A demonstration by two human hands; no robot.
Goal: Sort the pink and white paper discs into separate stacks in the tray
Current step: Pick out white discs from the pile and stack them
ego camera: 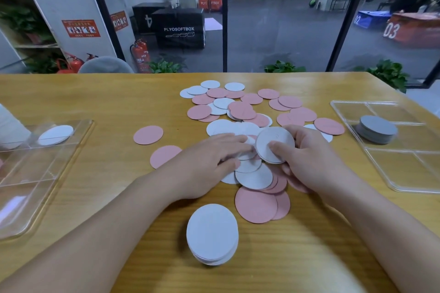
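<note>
Pink discs [240,110] and white discs [222,127] lie scattered and overlapping across the middle of the wooden table. My right hand [309,159] grips a small stack of white discs [273,144], thumb on top and fingers behind. My left hand [209,162] rests on loose white discs [253,177] beside that stack, fingers stretched toward it. A neat stack of white discs [212,233] stands near the table's front edge. The clear divided tray [404,173] on the right holds a stack of grey-looking discs [377,129].
A second clear tray [47,169] at the left holds one white disc [56,135]. Single pink discs [148,135] lie left of the pile. Large pink discs [256,204] sit in front of my hands. A glass wall stands behind the table.
</note>
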